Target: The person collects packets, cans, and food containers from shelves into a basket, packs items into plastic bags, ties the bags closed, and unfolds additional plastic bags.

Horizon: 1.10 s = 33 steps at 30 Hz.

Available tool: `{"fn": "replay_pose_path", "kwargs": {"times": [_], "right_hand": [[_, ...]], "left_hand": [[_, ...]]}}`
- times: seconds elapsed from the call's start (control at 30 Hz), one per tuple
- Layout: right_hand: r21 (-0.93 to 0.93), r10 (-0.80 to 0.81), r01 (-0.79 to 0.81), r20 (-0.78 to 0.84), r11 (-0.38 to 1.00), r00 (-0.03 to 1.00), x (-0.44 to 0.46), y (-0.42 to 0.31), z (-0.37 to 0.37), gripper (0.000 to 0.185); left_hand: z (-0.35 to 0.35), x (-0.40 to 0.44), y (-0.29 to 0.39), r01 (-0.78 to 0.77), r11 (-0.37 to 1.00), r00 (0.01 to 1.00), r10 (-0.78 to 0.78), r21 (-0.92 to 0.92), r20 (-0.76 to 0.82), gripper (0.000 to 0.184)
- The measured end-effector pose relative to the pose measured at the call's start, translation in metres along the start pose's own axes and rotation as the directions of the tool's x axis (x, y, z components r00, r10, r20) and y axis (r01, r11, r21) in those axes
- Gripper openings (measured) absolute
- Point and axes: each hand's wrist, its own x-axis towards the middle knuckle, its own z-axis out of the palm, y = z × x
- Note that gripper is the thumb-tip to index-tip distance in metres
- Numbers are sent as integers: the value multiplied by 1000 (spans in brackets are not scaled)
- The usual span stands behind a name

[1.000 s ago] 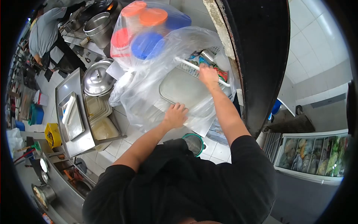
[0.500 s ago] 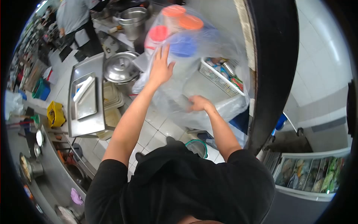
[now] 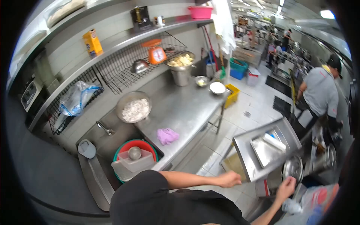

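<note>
1 clear, thin plastic bag (image 3: 308, 195), lower right of the frame: likely soft, slippery, best gathered by a loose fold. Person's left hand (image 3: 228, 179): curled, near silvery steel table (image 3: 253, 170). Right hand (image 3: 285, 189): curled, nearest round steel lid (image 3: 293, 167); grip on anything unclear for both.

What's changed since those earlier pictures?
The view has swung left, towards the sink and steel counter. The left hand has come off the plastic wrapping; the right hand has shifted near its edge, hold unclear. The tray still lies on the steel table, and the purple cloth stays on the counter.
</note>
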Motion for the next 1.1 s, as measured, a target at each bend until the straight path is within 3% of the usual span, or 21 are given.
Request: {"fn": "replay_pose_path", "kwargs": {"times": [0.03, 0.07, 0.1, 0.13, 0.17, 0.2, 0.23, 0.27, 0.33, 0.37, 0.4, 0.43, 0.5, 0.57, 0.6, 0.63, 0.7, 0.73, 0.8, 0.87, 1.1], "right_hand": [[93, -27, 14, 139, 996, 990, 0, -45, 47, 20], [181, -123, 94, 153, 979, 981, -3, -88, 91, 21], [247, -181, 95, 351, 964, 919, 2, -117, 132, 17], [335, -289, 152, 410, 930, 865, 8, -149, 172, 15], [423, -398, 201, 451, 884, 799, 18, -196, 203, 14], [468, -448, 214, 473, 857, 759, 35, -248, 226, 13], [591, -582, 288, 394, 753, 712, 54, -298, 252, 12], [693, -694, 381, 239, 612, 679, 75, -346, 278, 11], [818, -802, 419, 85, 395, 591, 125, -449, 320, 15], [870, -824, 418, -24, 262, 567, 147, -505, 330, 17], [845, -859, 455, 9, 280, 512, 171, -562, 326, 20], [880, -856, 468, -179, 81, 485, 193, -620, 341, 23], [798, -803, 581, -447, -158, 396, 243, -741, 354, 33], [648, -711, 741, -606, -179, 358, 292, -863, 369, 50], [702, -742, 709, -510, -66, 436, 303, -911, 364, 54], [658, -677, 748, -590, -88, 440, 322, -969, 377, 45], [663, -695, 748, -524, 30, 492, 339, -1041, 394, 43], [676, -728, 728, -442, 114, 523, 342, -1064, 402, 42], [671, -786, 696, -274, 256, 553, 346, -1098, 420, 40], [648, -810, 683, -172, 335, 561, 348, -1114, 432, 39], [658, -791, 649, -130, 383, 598, 377, -1125, 443, 33]], "left_hand": [[-50, -14, -13, 44, 999, 991, -46, -17, -129, 19], [-107, -22, -11, 163, 980, 967, -135, 117, -216, 26], [-160, -27, -17, 121, 971, 922, -33, 207, -385, 31], [-210, -29, -21, 131, 964, 815, 28, 232, -579, 30], [-270, -37, 4, 194, 958, 753, -7, 212, -658, 27], [-325, -44, 19, 55, 974, 675, 125, 219, -727, 24], [-378, -54, 37, 100, 912, 622, 255, 398, -740, 21], [-422, -64, 62, 119, 885, 557, 315, 450, -768, 22], [-494, -85, 118, 366, 707, 524, 381, 605, -762, 32], [-525, -95, 138, 463, 603, 489, 437, 649, -755, 36], [-564, -105, 147, 606, 396, 495, 490, 690, -717, 35], [-598, -118, 154, 719, 170, 510, 531, 674, -677, 36], [-658, -148, 151, 860, -12, 419, 585, 509, -694, 38], [-703, -185, 127, 918, -282, 394, 579, 277, -714, 60], [-715, -206, 111, 920, -321, 362, 479, 224, -800, 68], [-722, -219, 97, 915, -363, 315, 378, 174, -871, 78], [-727, -213, 102, 973, -169, 193, 218, 157, -957, 88], [-729, -213, 106, 969, -187, 199, 223, 158, -954, 88], [-726, -209, 105, 976, -191, 137, 160, 106, -977, 91], [-725, -206, 104, 977, -187, 135, 159, 105, -978, 92], [-725, -202, 105, 985, -142, 125, 223, 95, -967, 86]]}}
